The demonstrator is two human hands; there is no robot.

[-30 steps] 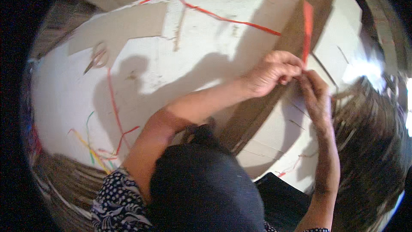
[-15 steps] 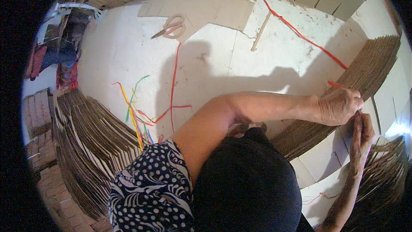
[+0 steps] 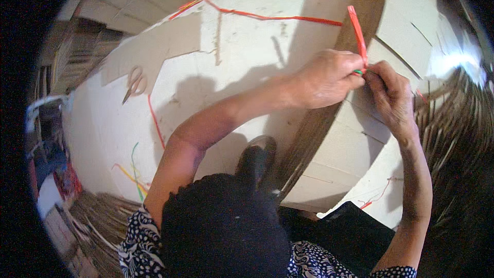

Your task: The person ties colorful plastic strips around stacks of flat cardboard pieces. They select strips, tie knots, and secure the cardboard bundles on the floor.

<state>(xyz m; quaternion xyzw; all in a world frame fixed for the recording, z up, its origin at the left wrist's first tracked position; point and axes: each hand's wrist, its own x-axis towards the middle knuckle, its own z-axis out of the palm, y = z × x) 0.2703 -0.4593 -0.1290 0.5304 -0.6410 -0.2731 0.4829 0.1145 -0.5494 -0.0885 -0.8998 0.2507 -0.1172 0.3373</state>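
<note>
fingers of left hand [image 3: 329,77] and right hand [image 3: 388,92] pinched together on red strap [image 3: 358,33], forearms extended.

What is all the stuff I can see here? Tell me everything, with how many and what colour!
Red plastic strap: one, red, sticking up from between both hands, over the cardboard stack.
Stack of flat brown cardboard sheets: one bundle, brown edges and pale top, under the hands.
Long red strap on the floor: one, red, lying across the pale floor at the top.
Metal scissors: one pair, dull silver, on the floor to the left.
Loose coloured strips: a few, yellow, green and red, lower left on the floor.
Pale floor: one, whitish, beneath everything.
Left hand: one, pinching the strap.
Right hand: one, pinching the strap beside it.
</note>
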